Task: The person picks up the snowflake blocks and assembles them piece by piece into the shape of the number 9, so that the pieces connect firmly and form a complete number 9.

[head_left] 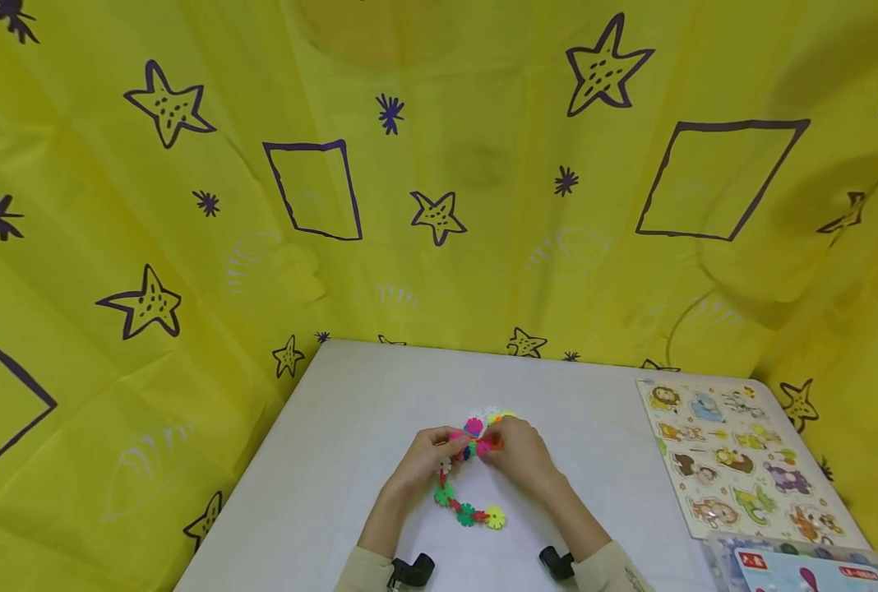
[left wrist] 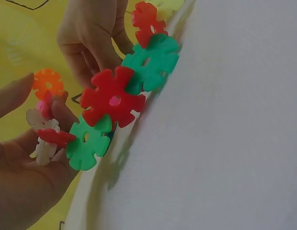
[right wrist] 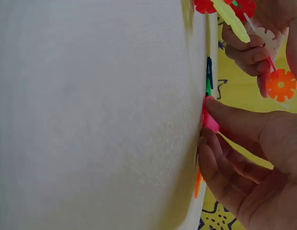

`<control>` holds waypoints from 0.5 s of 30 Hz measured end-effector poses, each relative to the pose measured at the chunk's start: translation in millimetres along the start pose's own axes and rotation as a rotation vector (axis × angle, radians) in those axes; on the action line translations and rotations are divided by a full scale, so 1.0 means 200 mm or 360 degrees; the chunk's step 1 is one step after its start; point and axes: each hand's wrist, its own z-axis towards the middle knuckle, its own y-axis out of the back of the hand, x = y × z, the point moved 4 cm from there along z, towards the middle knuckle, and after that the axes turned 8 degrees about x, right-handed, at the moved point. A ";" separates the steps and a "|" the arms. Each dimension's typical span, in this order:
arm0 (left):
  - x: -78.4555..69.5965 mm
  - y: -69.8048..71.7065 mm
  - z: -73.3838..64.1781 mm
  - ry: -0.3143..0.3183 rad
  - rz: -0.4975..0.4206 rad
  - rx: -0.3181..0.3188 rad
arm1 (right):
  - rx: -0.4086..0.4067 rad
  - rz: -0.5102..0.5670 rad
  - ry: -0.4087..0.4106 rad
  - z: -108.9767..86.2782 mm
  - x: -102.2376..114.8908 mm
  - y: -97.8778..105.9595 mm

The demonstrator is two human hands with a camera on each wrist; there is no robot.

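My left hand [head_left: 422, 462] with fingers curled round a flower-disc chain [head_left: 465, 515], my right hand [head_left: 524, 457] pinching a pink disc [right wrist: 211, 115] between thumb and fingers, the flower-disc chain curving towards six o'clock over the worktop [head_left: 594, 436], an animal board [head_left: 720, 436] at three o'clock.

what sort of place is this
Possibly a play corner, perhaps a staged one: a white table with yellow fabric printed with dark stars behind it, a colourful chain of flower-shaped plastic pieces, and a flat, pale cartoon-animal board.
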 end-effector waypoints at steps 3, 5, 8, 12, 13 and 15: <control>0.00 0.00 0.00 0.0002 0.0008 -0.0009 | -0.0014 0.0132 -0.0066 -0.01 -0.01 0.01; 0.00 0.00 0.00 -0.0001 0.0013 -0.0008 | -0.0017 0.0282 -0.0120 -0.01 -0.03 0.02; 0.00 0.00 0.00 0.0002 0.0025 -0.0008 | -0.0053 0.0535 -0.0180 -0.03 -0.04 0.04; 0.00 0.01 0.01 0.0017 0.0025 -0.0014 | -0.0130 0.0765 -0.0205 -0.05 -0.04 0.07; 0.01 0.02 0.01 0.0021 0.0024 -0.0015 | -0.0142 0.0809 -0.0211 -0.05 -0.04 0.07; 0.01 0.02 0.01 0.0021 0.0025 -0.0012 | -0.0150 0.0928 -0.0234 -0.06 -0.04 0.08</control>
